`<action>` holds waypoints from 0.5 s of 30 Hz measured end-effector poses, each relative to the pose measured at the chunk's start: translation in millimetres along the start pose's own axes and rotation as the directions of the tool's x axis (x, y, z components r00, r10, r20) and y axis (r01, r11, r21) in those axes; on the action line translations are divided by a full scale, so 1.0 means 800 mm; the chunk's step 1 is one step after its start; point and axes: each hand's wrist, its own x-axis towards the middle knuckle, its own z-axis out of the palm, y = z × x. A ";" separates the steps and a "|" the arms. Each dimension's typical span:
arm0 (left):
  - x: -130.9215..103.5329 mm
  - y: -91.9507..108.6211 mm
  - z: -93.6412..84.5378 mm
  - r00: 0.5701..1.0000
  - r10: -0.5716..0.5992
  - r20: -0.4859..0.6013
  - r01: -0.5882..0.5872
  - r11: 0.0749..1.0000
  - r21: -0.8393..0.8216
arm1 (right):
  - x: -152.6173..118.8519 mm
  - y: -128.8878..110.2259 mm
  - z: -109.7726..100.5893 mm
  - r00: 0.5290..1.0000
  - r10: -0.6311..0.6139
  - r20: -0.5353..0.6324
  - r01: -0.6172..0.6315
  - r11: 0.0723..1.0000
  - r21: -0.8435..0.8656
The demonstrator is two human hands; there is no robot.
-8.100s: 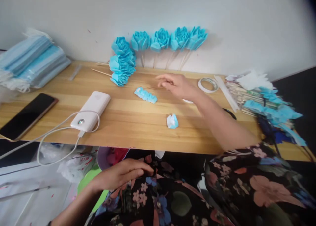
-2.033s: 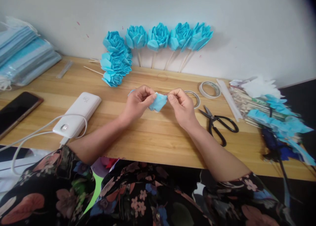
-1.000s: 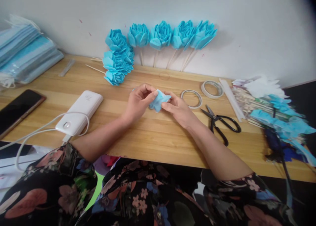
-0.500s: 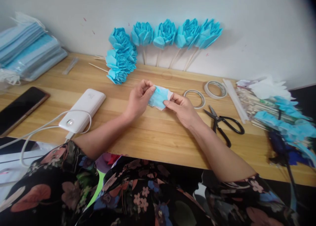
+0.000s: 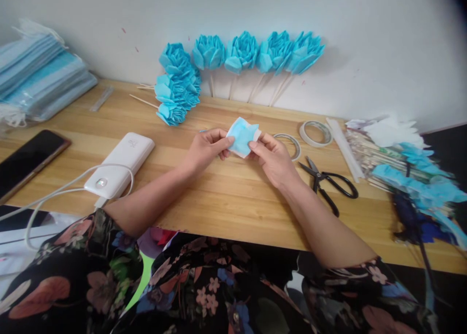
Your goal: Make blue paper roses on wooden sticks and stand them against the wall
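Observation:
Between my two hands is a small piece of blue and white mask fabric (image 5: pixel 241 135), held just above the wooden table. My left hand (image 5: pixel 208 148) pinches its left edge between thumb and fingers. At the right edge, my right hand (image 5: pixel 273 158) pinches it too, thumb on top. Close to the right hand lie a roll of clear tape (image 5: pixel 296 151) and black-handled scissors (image 5: pixel 317 177) with blades slightly apart. Blue fabric flowers on sticks (image 5: pixel 242 52) lean on the wall beyond my hands, and more blue flowers (image 5: pixel 178 86) lie in a pile to their left.
A stack of face masks (image 5: pixel 40 76) stands at the far left. Nearer are a phone (image 5: pixel 29 159) and a white power bank (image 5: pixel 122 161) with a cable. On the right lie a second tape roll (image 5: pixel 315 133), white strips (image 5: pixel 345 149) and a heap of sticks and blue scraps (image 5: pixel 412 178).
The fabric piece has turned in my hands, with a corner now pointing up. My left fingers have shifted down its left edge, and the right hand still pinches its side.

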 end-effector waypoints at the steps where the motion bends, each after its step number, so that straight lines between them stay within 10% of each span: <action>1: 0.000 -0.001 -0.001 1.000 0.013 -0.012 -0.013 1.000 -0.004 | 0.000 -0.001 0.000 1.000 -0.003 -0.019 0.003 1.000 0.017; 8: -0.001 -0.001 0.000 0.999 0.032 -0.045 -0.032 0.999 -0.018 | -0.002 -0.007 0.002 0.968 -0.203 -0.148 0.197 0.979 -0.056; 15: -0.004 0.000 0.005 0.999 0.027 -0.023 -0.027 1.000 0.008 | -0.005 -0.006 0.007 0.980 -0.196 -0.031 0.188 0.968 -0.165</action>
